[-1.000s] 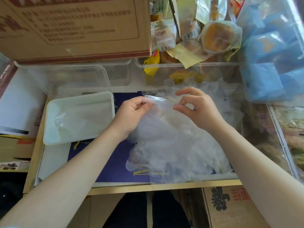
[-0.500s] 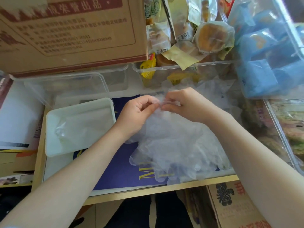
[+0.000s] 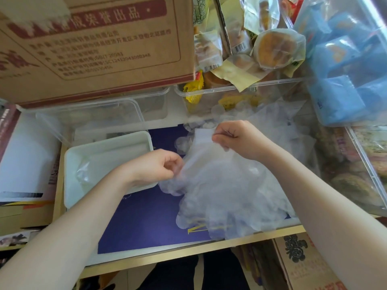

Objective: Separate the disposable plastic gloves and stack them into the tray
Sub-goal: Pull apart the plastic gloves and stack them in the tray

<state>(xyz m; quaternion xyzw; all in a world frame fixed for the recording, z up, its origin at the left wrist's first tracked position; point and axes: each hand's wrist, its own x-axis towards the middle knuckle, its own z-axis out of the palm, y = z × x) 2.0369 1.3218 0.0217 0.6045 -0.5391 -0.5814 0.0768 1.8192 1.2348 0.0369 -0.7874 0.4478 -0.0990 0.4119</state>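
Boxes and snack packs crowd the small wooden bench (image 3: 188,251). Both hands — left hand (image 3: 156,167), right hand (image 3: 235,139) — pinch one thin clear plastic glove (image 3: 201,147) above the glove pile (image 3: 230,197). Pull slowly apart, then lay it in the white rectangular tray (image 3: 100,147) — just left.

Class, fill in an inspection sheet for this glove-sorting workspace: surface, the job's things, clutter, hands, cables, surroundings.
Surface: dark blue mat on a wooden table.
Job's things: pile of clear gloves on the mat; white tray to its left, a glove already inside.
Clutter: empty clear containers behind the tray.
Hands: left hand and right hand each pinch glove film, pulling apart.
Cables: nothing seen.
Surroundings: cardboard box, wrapped pastries, blue packets.
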